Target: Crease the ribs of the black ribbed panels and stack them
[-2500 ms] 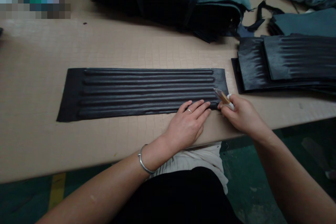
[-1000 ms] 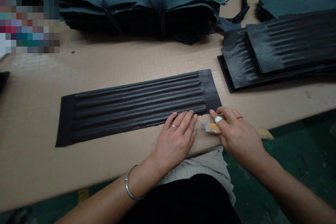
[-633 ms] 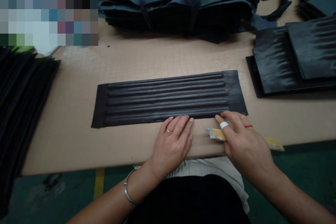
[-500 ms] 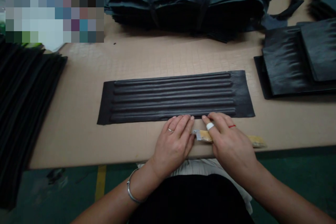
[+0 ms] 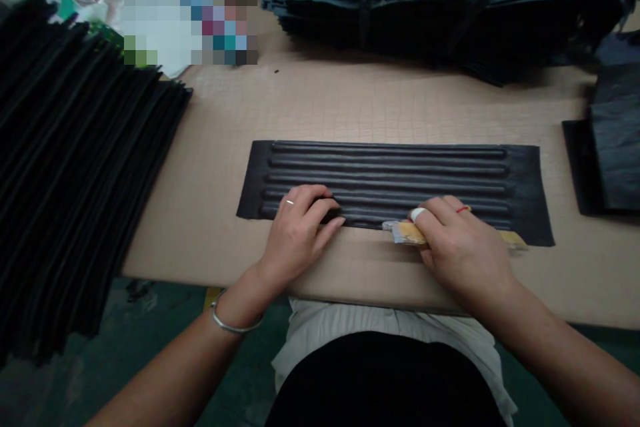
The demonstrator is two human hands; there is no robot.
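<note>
A black leather-like panel with several raised lengthwise ribs lies flat in front of me. My left hand rests on its near edge, left of the middle, fingers bent and apart with nothing held. To the right, my right hand is closed around a flat yellow tool with a grey end, whose exact kind I cannot make out. The grey end points left, at the panel's near edge. Most of the tool's middle is hidden by my fingers.
Tall black layered sheets stand at the left. A tied bundle of dark blue-grey pieces lies at the back. More black panels are stacked at the right. The tan table ends close to my body.
The view has swung, so the scene sits further right. My hands have moved apart, the left hand leftward along the panel. The tool is now raised to the panel's near edge.
</note>
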